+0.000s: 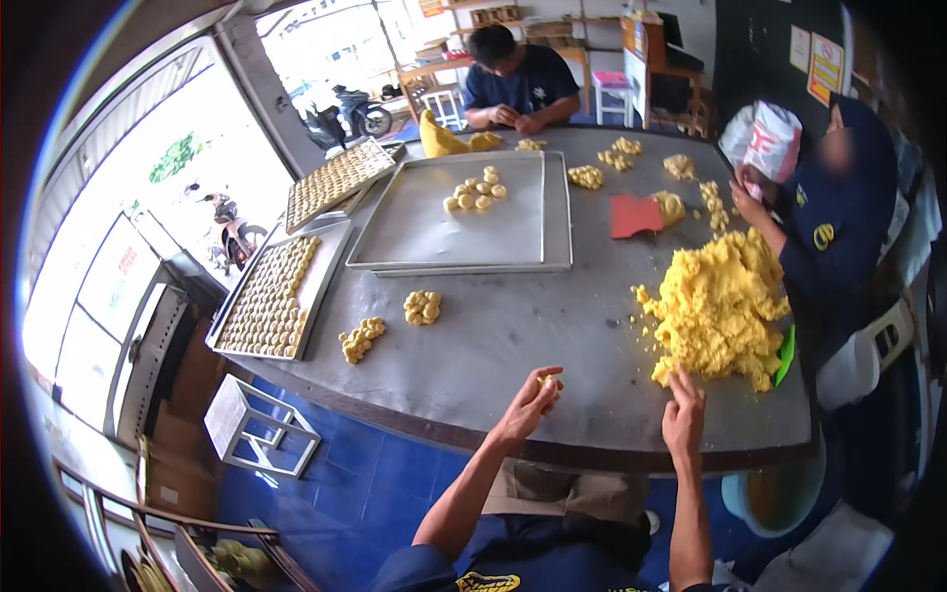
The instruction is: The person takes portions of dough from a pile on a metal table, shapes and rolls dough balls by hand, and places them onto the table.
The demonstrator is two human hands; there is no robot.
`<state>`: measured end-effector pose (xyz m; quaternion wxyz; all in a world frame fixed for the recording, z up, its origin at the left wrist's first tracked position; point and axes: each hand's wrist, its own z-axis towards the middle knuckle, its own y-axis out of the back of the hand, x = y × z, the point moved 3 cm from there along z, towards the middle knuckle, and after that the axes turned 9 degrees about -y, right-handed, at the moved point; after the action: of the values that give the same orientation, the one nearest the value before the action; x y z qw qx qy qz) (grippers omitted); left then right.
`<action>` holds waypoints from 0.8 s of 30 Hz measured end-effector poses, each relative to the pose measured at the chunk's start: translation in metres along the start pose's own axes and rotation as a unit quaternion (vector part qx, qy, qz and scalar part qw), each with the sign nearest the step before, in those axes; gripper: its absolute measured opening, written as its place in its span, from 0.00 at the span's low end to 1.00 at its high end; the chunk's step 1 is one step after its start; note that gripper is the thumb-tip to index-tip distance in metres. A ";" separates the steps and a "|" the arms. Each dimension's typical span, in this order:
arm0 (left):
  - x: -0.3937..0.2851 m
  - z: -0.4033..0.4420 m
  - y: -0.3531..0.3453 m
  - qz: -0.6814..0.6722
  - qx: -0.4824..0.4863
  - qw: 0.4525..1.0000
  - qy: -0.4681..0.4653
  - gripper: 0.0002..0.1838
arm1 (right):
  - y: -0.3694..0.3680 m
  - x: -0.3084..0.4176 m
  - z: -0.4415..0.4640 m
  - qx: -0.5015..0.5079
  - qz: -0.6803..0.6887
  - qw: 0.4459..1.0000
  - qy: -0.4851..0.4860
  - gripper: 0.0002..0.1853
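Note:
My left hand [531, 403] is over the table's near edge, its fingers closed on a small pale dough piece. My right hand [683, 412] is farther right, with its index and middle fingers stretched towards the lower edge of a big crumbly yellow mound [715, 306]; nothing shows in it. A green scraper [786, 356] sticks out from under the mound's right side. Two small heaps of dough pieces, one [422, 307] and another [361, 339], lie left of my hands on the metal table [513, 335].
Trays of round pieces [261, 306] stand at the left, beside a large tray [395, 232] with several balls. One person [518, 84] works across the table, another [838, 207] at the right. A white stool [232, 414] and blue bucket [774, 493] stand below.

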<state>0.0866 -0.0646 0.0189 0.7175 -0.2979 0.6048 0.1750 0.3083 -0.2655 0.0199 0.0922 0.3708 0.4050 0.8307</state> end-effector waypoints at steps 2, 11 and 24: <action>0.008 -0.008 0.006 0.062 0.028 0.997 0.030 0.17 | -0.002 -0.004 -0.006 -0.071 0.110 0.990 -0.056 0.24; -0.025 -0.002 0.016 0.486 0.003 0.864 -0.131 0.08 | 0.002 -0.017 -0.011 -0.161 0.130 0.975 -0.083 0.04; -0.030 0.057 0.017 0.647 -0.077 0.744 -0.147 0.15 | -0.002 -0.015 -0.009 -0.087 0.141 0.974 -0.152 0.08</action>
<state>0.1137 -0.0120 0.0492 0.4868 0.1401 0.5234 0.6852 0.3118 -0.2764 0.0066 0.0666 0.5362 0.2560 0.8016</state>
